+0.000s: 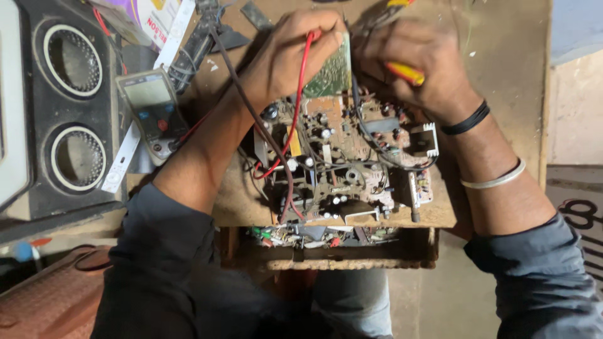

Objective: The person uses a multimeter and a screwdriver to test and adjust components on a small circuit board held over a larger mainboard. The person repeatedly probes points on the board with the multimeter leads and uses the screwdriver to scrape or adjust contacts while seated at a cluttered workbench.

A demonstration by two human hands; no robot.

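Observation:
A large brown circuit board (345, 163) crowded with components lies on a worn wooden bench (502, 56). My left hand (286, 53) pinches a red test probe, its red lead (295, 119) trailing down over the board, against a small green board (331, 74) standing upright at the far edge. My right hand (418, 59) grips a yellow-and-red handled tool (405, 73) beside that green board. A black band and a metal bangle circle my right wrist.
A grey multimeter (154, 110) lies left of my left forearm, its leads running to the board. A black speaker box (63, 107) with two round openings stands at the far left. An open drawer (326, 242) of small parts sits below the bench edge.

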